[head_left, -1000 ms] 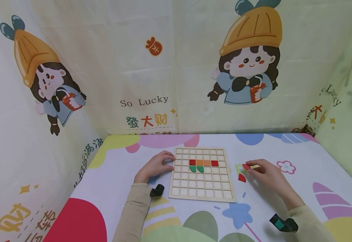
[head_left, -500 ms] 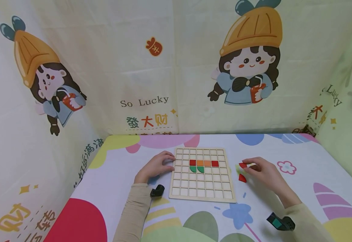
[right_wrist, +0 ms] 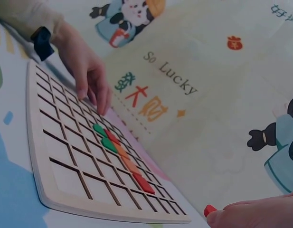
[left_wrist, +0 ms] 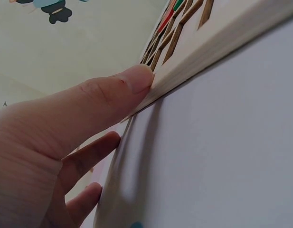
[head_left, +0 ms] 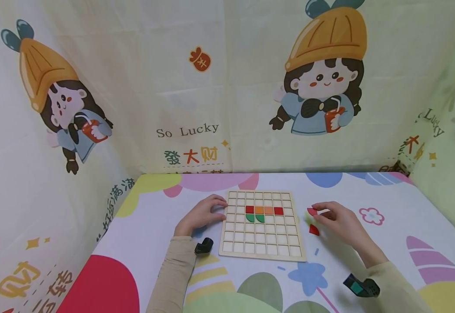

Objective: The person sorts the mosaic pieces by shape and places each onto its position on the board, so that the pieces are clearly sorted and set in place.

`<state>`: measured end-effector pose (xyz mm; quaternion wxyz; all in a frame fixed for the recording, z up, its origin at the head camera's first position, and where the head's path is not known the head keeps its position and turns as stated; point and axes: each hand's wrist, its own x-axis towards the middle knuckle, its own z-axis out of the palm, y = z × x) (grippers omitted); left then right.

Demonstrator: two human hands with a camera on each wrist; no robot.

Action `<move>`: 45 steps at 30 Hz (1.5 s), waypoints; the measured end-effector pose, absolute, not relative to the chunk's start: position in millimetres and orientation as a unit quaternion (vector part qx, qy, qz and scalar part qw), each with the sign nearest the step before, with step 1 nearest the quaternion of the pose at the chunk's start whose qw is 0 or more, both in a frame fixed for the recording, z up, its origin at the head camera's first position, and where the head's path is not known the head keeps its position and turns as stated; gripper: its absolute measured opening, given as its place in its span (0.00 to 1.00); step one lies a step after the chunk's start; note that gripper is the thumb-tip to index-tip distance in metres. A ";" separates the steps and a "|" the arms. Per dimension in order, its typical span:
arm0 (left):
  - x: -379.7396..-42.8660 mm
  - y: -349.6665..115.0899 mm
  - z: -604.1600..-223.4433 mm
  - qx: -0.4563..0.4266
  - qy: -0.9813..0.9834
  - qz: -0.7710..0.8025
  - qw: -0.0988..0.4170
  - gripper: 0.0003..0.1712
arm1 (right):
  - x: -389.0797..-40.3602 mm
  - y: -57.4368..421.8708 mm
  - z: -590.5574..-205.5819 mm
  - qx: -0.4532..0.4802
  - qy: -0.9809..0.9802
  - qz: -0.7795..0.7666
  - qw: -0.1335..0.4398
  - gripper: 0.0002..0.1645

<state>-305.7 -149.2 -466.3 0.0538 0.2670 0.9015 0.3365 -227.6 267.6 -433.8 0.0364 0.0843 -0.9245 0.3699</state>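
Observation:
A wooden grid board [head_left: 262, 257] lies on the table. My left hand [head_left: 202, 216] rests at its left edge; in the left wrist view the thumb [left_wrist: 139, 78] touches the rim, its fingers loosely bent. Right of the board, my right hand [head_left: 339, 222] pinches a red quarter-circle piece [head_left: 311, 211] between thumb and fingertips. Another red quarter-circle piece [head_left: 314, 230] lies just below it. Set in one row of the grid are a red square [head_left: 249, 209], two orange squares [head_left: 264, 210] and a second red square [head_left: 278, 211]. Beneath the left ones sit two green quarter-circle pieces [head_left: 249, 218].
A white tablecloth [head_left: 352, 243] with printed coloured shapes covers the table. Patterned cloth [head_left: 251, 95] hangs behind and on both sides. Each wrist wears a small black camera [head_left: 204, 246].
My right hand has shifted a little left and away with the red quarter-circle piece, which has turned between the fingers. The left hand and the board stay where they were.

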 end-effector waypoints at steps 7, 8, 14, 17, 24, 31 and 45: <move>-304.7 -148.3 -464.1 0.270 0.902 0.333 0.053 0.23 | -230.4 262.3 -433.8 0.088 -0.923 0.372 0.028 0.23; -304.5 -148.2 -463.7 0.269 0.902 0.333 0.052 0.23 | -230.9 261.5 -434.2 0.090 -0.923 0.374 0.027 0.23; -304.0 -147.9 -463.8 0.268 0.901 0.337 0.050 0.22 | -235.4 256.0 -435.7 0.093 -0.918 0.385 0.033 0.22; -304.6 -148.5 -465.7 0.268 0.901 0.338 0.052 0.22 | -238.5 252.4 -435.6 0.090 -0.916 0.390 0.036 0.21; -305.0 -150.1 -468.0 0.269 0.900 0.339 0.053 0.23 | -245.4 241.4 -434.1 0.087 -0.912 0.401 0.031 0.20; -304.6 -149.4 -466.4 0.268 0.900 0.341 0.052 0.23 | -248.5 231.3 -431.6 0.090 -0.913 0.397 0.034 0.19; -303.9 -149.9 -466.1 0.270 0.899 0.342 0.049 0.23 | -253.6 210.4 -433.1 0.110 -0.905 0.409 0.027 0.20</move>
